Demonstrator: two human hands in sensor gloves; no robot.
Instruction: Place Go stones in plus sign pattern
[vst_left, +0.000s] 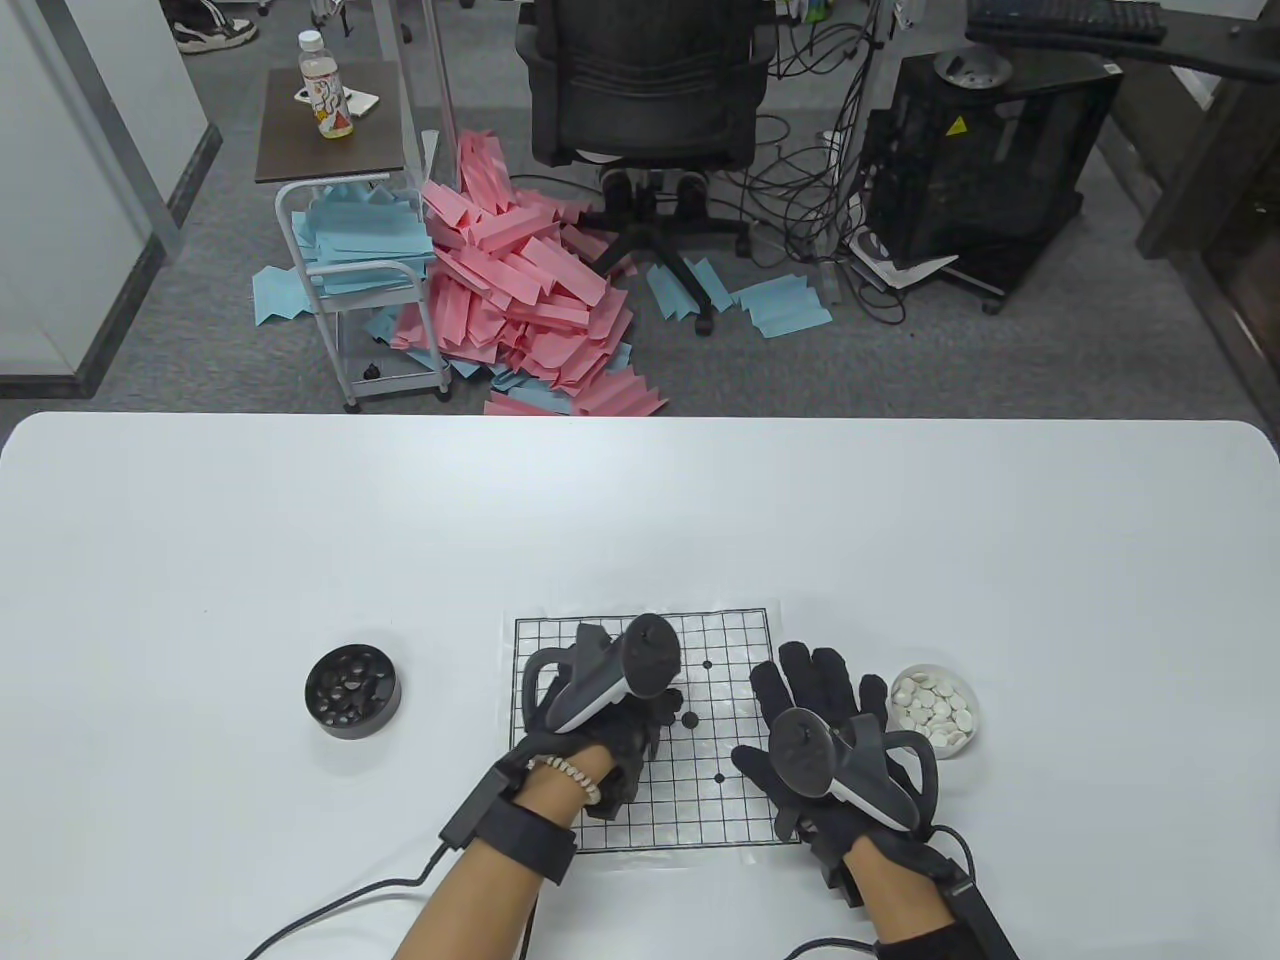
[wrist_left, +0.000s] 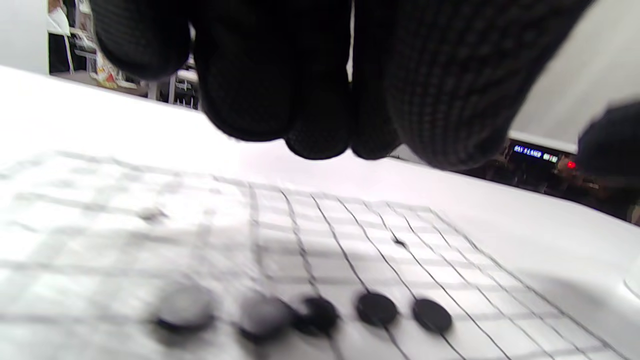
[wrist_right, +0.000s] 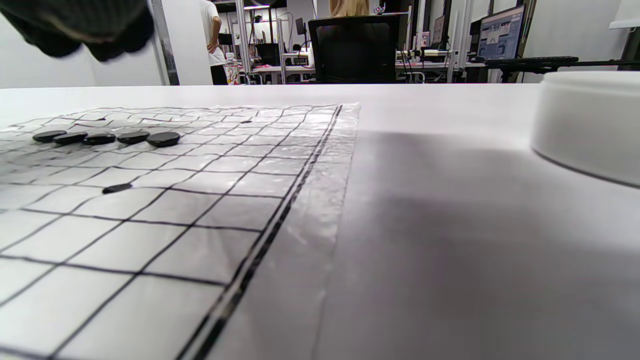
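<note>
Black Go stones (wrist_right: 106, 137), five in a row, lie on the gridded paper board (vst_left: 700, 800). Gloved left hand (vst_left: 600, 720) hovers above, grip unclear; right hand (vst_left: 820, 730) rests flat, released. A brushing fingertip could scatter the row.

Bright even light is washing the white table (vst_left: 300, 520); the left wrist view is blurring leftward; soft shadows are pooling near its right edge.
</note>
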